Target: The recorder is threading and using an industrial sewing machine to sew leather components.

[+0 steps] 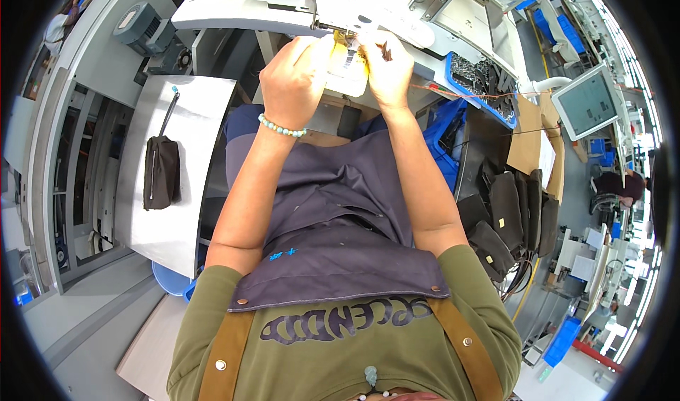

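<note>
At upper centre, the right hand [389, 68] pinches a small dark piece [387, 52], likely light, pliable, best held edgewise, while the left hand [294, 78] curls, any hold hidden.

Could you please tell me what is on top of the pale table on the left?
A dark pouch with a zip lies on the pale table, its strap stretched toward the far end. The pouch's underside and inside are hidden from view.
</note>
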The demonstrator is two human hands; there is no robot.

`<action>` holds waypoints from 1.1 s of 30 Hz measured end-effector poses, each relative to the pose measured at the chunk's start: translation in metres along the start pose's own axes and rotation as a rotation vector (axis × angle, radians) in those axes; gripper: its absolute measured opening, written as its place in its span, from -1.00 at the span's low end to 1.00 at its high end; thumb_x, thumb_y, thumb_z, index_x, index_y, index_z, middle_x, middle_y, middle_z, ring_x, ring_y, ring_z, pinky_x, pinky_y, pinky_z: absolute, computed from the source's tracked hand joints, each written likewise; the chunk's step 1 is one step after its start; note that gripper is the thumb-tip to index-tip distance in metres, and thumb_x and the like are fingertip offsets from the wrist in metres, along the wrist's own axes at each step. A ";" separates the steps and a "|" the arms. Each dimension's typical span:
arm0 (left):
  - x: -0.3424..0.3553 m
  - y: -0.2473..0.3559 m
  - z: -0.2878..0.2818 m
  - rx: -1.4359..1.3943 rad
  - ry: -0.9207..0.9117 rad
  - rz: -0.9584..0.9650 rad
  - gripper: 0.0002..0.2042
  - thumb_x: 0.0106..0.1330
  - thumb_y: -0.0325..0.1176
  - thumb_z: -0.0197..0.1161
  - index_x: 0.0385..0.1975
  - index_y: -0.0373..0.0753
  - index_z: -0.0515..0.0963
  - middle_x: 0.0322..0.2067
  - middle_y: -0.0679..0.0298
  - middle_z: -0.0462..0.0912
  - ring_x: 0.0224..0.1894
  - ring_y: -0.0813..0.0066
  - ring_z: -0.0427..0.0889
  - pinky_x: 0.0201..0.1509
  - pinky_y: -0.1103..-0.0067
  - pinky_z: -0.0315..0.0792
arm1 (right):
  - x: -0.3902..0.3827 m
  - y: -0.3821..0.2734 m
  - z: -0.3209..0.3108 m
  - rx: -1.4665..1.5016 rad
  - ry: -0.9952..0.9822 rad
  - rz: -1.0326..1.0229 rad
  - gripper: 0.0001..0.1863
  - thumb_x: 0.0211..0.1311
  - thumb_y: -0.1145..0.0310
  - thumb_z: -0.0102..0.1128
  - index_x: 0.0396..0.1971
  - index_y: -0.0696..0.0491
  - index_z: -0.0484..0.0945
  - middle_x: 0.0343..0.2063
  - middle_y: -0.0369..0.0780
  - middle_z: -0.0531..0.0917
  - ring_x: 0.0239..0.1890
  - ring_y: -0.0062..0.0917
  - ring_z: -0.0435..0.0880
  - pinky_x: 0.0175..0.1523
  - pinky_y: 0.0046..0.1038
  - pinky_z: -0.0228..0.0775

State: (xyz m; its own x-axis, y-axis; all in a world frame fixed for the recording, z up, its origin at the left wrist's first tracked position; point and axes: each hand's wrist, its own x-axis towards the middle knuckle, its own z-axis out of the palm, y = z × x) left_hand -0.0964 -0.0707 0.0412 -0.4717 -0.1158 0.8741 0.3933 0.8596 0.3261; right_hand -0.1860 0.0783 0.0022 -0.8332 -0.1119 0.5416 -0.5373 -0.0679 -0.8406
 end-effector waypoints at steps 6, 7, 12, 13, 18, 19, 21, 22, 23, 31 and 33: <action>-0.001 -0.003 0.002 0.003 -0.001 0.002 -0.84 0.15 -0.60 0.35 -0.27 -0.28 0.70 -0.35 0.26 0.70 -0.37 0.35 0.70 -0.30 0.53 0.55 | 0.000 0.006 -0.001 -0.019 -0.007 -0.016 -0.88 0.36 0.50 0.29 -0.19 0.22 0.65 -0.39 -0.33 0.69 -0.34 -0.75 0.58 -0.18 -0.65 0.43; -0.001 -0.003 0.002 -0.003 -0.005 -0.008 -0.84 0.16 -0.60 0.35 -0.27 -0.28 0.71 -0.35 0.27 0.70 -0.37 0.36 0.70 -0.30 0.53 0.55 | 0.000 0.008 -0.002 -0.037 -0.013 -0.030 -0.88 0.36 0.50 0.29 -0.19 0.22 0.65 -0.39 -0.32 0.69 -0.34 -0.75 0.58 -0.18 -0.65 0.43; -0.001 -0.005 0.002 0.001 -0.002 0.006 -0.83 0.15 -0.60 0.35 -0.25 -0.27 0.71 -0.34 0.27 0.70 -0.37 0.36 0.70 -0.30 0.53 0.55 | 0.000 0.010 -0.001 -0.061 -0.004 -0.046 -0.88 0.36 0.50 0.30 -0.19 0.22 0.66 -0.37 -0.31 0.71 -0.33 -0.75 0.59 -0.18 -0.65 0.43; -0.001 -0.004 0.002 0.001 -0.007 0.005 -0.83 0.15 -0.60 0.35 -0.25 -0.27 0.71 -0.34 0.26 0.70 -0.37 0.36 0.69 -0.30 0.53 0.55 | 0.000 0.010 -0.001 -0.060 0.007 -0.035 -0.88 0.36 0.51 0.29 -0.18 0.22 0.65 -0.37 -0.31 0.71 -0.33 -0.75 0.59 -0.18 -0.65 0.44; -0.002 -0.004 0.002 -0.007 -0.016 -0.015 -0.83 0.15 -0.60 0.35 -0.26 -0.28 0.71 -0.35 0.26 0.71 -0.37 0.35 0.69 -0.30 0.53 0.55 | -0.001 0.005 0.001 -0.027 0.016 0.019 -0.88 0.36 0.51 0.29 -0.18 0.22 0.65 -0.37 -0.30 0.72 -0.31 -0.75 0.60 -0.17 -0.64 0.45; -0.002 -0.003 0.002 -0.009 -0.015 -0.014 -0.83 0.15 -0.60 0.35 -0.26 -0.29 0.70 -0.35 0.26 0.71 -0.37 0.34 0.69 -0.30 0.52 0.55 | -0.001 0.005 0.001 -0.043 0.003 0.007 -0.88 0.36 0.51 0.30 -0.18 0.22 0.65 -0.36 -0.30 0.72 -0.31 -0.74 0.60 -0.16 -0.64 0.45; -0.001 -0.003 0.002 -0.010 -0.014 -0.008 -0.84 0.15 -0.60 0.35 -0.27 -0.29 0.70 -0.35 0.25 0.71 -0.37 0.34 0.70 -0.30 0.52 0.55 | -0.002 0.007 -0.001 -0.061 -0.007 -0.006 -0.88 0.35 0.51 0.30 -0.18 0.22 0.65 -0.35 -0.31 0.72 -0.32 -0.74 0.61 -0.16 -0.64 0.45; -0.001 -0.003 0.002 -0.010 -0.011 -0.004 -0.84 0.15 -0.60 0.35 -0.28 -0.29 0.70 -0.35 0.25 0.71 -0.36 0.34 0.70 -0.30 0.51 0.55 | -0.002 0.009 -0.002 -0.016 -0.012 -0.012 -0.87 0.34 0.51 0.31 -0.17 0.22 0.66 -0.32 -0.31 0.71 -0.32 -0.73 0.60 -0.17 -0.64 0.45; -0.001 -0.003 0.003 -0.009 -0.012 -0.004 -0.84 0.15 -0.60 0.35 -0.28 -0.29 0.70 -0.35 0.25 0.71 -0.36 0.34 0.70 -0.30 0.51 0.55 | -0.002 0.009 -0.001 0.031 -0.019 -0.017 -0.86 0.33 0.51 0.32 -0.17 0.23 0.67 -0.30 -0.30 0.69 -0.32 -0.71 0.60 -0.17 -0.64 0.45; -0.001 -0.001 0.002 -0.013 -0.029 -0.024 -0.86 0.15 -0.60 0.34 -0.30 -0.29 0.70 -0.36 0.25 0.71 -0.36 0.34 0.70 -0.29 0.51 0.55 | 0.008 -0.023 -0.009 -0.545 -0.198 -0.040 -0.71 0.11 0.34 0.47 -0.18 0.14 0.75 -0.28 -0.26 0.57 -0.37 -0.61 0.53 -0.20 -0.51 0.44; 0.000 -0.001 0.001 -0.008 -0.031 -0.028 -0.86 0.16 -0.59 0.34 -0.30 -0.29 0.70 -0.36 0.25 0.71 -0.36 0.34 0.70 -0.29 0.52 0.55 | 0.015 -0.032 -0.011 -0.572 -0.236 -0.006 -0.69 0.09 0.32 0.46 -0.16 0.13 0.75 -0.32 -0.26 0.57 -0.38 -0.59 0.52 -0.19 -0.50 0.44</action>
State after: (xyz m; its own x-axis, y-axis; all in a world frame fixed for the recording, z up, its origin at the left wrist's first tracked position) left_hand -0.0971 -0.0713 0.0402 -0.5072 -0.1242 0.8528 0.3860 0.8520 0.3537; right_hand -0.1827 0.0894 0.0373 -0.8137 -0.3337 0.4760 -0.5813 0.4662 -0.6669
